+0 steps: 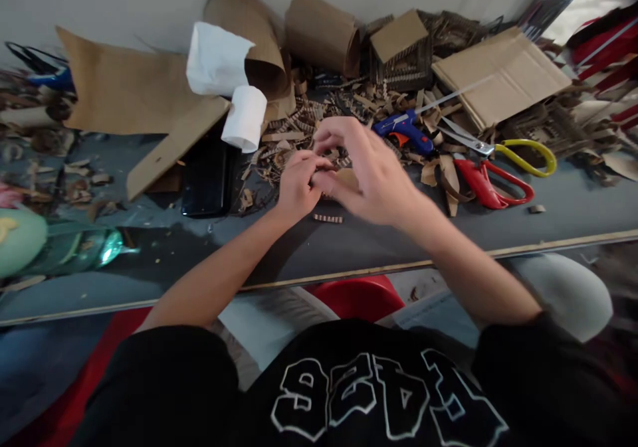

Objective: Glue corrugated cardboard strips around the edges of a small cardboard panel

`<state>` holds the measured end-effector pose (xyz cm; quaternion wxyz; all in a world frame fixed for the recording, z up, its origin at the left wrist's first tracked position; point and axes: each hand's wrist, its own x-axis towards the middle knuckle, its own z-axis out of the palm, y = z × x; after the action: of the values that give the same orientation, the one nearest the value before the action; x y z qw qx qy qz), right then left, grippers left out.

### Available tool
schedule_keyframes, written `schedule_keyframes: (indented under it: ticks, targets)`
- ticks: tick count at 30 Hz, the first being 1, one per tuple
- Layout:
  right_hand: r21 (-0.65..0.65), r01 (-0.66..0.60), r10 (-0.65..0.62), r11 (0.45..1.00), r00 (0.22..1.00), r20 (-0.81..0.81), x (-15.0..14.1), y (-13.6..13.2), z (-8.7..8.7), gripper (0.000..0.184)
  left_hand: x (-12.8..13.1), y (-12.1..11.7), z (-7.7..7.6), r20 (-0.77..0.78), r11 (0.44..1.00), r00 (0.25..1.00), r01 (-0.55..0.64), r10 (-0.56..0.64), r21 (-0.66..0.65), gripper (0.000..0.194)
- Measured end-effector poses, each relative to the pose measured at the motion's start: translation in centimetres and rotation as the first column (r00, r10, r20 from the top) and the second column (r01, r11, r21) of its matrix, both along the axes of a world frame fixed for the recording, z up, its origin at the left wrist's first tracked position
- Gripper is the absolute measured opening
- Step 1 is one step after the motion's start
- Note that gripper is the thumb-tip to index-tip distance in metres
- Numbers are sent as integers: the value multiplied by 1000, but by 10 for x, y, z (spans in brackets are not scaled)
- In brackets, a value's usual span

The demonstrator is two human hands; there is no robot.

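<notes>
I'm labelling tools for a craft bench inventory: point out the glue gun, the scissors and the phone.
Glue gun (403,125): head view, on its blue body.
Scissors (484,148): head view, at the pivot.
Phone (205,180): head view, on its dark face.

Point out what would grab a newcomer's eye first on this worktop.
The big scissors, one handle yellow and one red, stand out right of the hands, beside a bright blue glue gun. Next come the left hand and right hand, close together at the centre, then two white paper pieces up and to their left.
</notes>
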<state>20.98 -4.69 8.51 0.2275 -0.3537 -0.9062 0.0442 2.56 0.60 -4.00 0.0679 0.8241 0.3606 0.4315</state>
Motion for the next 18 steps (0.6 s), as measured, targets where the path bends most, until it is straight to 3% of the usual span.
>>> schedule_keyframes:
  ticks: [2,4,6,9,12,15,18]
  targets:
    - [28,96,-98,995,994,43,23,35,-16,38,5,3,6,8,996,999,-48,48,81,23]
    - [39,83,-88,996,983,162,41,63,-33,31,12,4,14,15,987,996,-86,84,136,19]
    - [56,34,-44,998,983,177,51,77,-46,28,18,6,19,41,982,993,-118,113,145,20]
    - [145,-46,32,988,995,96,52,75,-60,31,23,7,18,122,981,978,-180,170,73,27]
    - [287,-40,38,957,999,12,48,67,-70,32,21,6,14,128,987,979,-160,157,16,31]
    - [390,-15,32,921,999,-37,46,65,-78,30,15,7,14,55,993,996,-76,71,88,28]
    - [410,-17,39,912,998,-46,46,66,-82,28,10,7,15,-6,980,996,-91,93,175,25]
